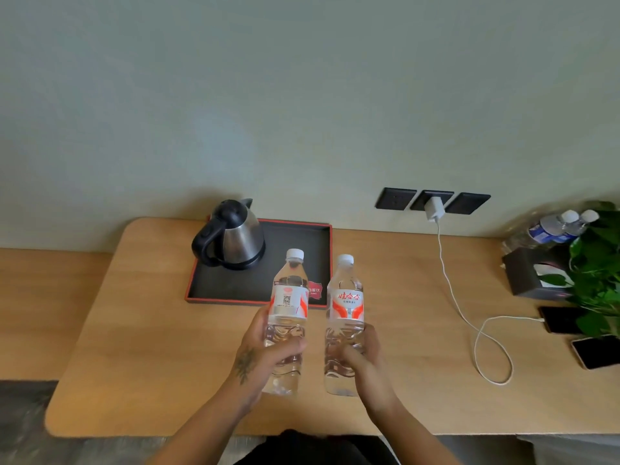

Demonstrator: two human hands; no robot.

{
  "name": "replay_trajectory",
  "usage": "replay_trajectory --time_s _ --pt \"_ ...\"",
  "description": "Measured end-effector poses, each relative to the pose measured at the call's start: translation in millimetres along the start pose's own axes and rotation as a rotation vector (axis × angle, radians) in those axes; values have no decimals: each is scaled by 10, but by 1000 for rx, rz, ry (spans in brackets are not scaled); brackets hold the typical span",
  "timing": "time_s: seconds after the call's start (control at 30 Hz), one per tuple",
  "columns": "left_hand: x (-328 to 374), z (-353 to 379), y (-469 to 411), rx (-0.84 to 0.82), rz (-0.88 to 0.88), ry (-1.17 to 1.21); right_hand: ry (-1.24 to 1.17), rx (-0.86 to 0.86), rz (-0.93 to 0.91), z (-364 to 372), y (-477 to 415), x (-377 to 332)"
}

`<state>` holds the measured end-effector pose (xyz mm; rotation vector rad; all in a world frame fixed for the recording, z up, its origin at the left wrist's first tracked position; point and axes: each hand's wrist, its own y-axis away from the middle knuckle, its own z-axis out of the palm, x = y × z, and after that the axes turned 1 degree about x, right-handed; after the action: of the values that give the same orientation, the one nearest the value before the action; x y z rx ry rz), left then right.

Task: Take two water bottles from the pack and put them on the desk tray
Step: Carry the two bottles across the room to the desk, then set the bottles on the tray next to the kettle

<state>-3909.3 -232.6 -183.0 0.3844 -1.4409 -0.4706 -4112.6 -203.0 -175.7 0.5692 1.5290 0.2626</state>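
Gripping one clear white-capped plastic water bottle per closed hand, right hand alike, risks striking the steel kettle on the black red-edged tray.

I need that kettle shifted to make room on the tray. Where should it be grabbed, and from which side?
Take the kettle by its black loop handle, which juts out over the tray's left side, away from the spout. Come from the left, fingers through the loop. The steel body is wide and smooth, likely a poorer grip. Both hands hold bottles, so the left hand must first put down its bottle.
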Motion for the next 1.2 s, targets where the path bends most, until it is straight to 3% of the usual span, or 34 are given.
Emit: replay_trajectory --time_s 0.47,0.73,1.03,1.2 --pt "110 -7 -429 3 -34 -31 48 -97 39 136 -634 7" --pt "402 97 -1369 -8 52 -132 107 -233 -11 -3 -1654 -142" --pt "689 228 -2655 33 154 -268 334 -242 -267 55 -3026 -492" --pt "639 224 -3107 48 199 -343 363 -189 -320 119 -3446 -507"
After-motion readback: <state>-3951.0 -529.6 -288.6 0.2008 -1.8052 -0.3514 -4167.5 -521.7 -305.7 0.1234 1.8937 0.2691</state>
